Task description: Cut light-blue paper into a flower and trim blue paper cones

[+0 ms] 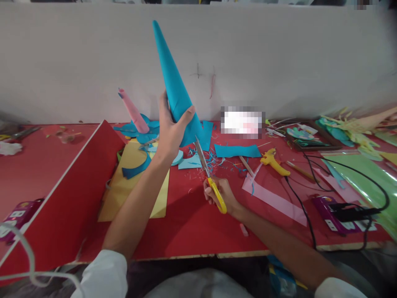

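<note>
A tall blue paper cone (172,74) is gripped by my left hand (175,124), its point tilted up and to the left. My right hand (221,192) holds yellow-handled scissors (203,159), the blades pointing up at the cone's lower edge. Whether the blades are cutting the paper or only touching it, I cannot tell. Below the cone lie blue paper shreds (214,161) and a light blue paper scrap (190,162). A blue paper strip (238,151) lies just right of the scissor blades.
A pink cone (134,111) stands on blue paper at the back left, near yellow sheets (132,182). Rightward are a yellow glue gun (274,162), a pink strip (276,200) and a purple power strip (331,213) with black cords. A red divider (71,198) rises on the left.
</note>
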Demonstrator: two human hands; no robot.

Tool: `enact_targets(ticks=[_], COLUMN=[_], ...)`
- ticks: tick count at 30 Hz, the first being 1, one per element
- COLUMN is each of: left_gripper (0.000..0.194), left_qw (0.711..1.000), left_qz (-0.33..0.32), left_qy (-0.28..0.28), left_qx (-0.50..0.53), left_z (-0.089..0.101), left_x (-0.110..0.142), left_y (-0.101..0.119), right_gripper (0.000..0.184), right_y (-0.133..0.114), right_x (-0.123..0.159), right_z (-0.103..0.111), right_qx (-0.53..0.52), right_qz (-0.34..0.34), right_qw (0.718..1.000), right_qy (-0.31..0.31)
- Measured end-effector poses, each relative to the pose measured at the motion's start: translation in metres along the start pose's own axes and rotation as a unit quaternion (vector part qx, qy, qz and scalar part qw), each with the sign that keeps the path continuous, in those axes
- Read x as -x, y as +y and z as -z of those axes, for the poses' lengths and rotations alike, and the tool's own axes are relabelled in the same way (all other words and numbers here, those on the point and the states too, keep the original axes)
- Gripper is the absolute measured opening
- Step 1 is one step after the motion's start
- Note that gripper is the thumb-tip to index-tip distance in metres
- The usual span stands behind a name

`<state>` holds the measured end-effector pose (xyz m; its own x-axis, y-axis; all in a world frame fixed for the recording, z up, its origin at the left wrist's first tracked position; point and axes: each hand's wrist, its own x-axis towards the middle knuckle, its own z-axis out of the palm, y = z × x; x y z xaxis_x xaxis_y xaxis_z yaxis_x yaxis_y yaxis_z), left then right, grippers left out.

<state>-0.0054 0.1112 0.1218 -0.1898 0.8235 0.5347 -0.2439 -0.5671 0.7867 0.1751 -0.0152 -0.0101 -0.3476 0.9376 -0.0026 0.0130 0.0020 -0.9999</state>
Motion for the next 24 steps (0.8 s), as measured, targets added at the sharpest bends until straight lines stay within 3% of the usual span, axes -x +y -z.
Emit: enact_targets(ticks=[13, 17, 24], left_gripper=[0.061, 0.073, 0.074], left_qw=[0.998, 0.997, 0.999], left_qz=[0.044, 0.057, 0.035], left_qy=[-0.035, -0.046, -0.024], left_qx=[-0.03, -0.001, -0.011], left_z=[-0.007, -0.006, -0.001], left_x=[0.008, 0.006, 0.002], left_y=[0.016, 0.012, 0.006], right_gripper=[0.053, 0.06, 0.07], right_y=[0.0, 0.007, 0.006], right_x=[-0.004, -0.006, -0.004], right_z=[-0.001, 0.002, 0.0], right_qx=[-0.04, -0.056, -0.027], right_qz=[-0.048, -0.025, 0.052], right_qw=[0.998, 0.998, 0.997], right_qy=[0.018, 0.008, -0.043])
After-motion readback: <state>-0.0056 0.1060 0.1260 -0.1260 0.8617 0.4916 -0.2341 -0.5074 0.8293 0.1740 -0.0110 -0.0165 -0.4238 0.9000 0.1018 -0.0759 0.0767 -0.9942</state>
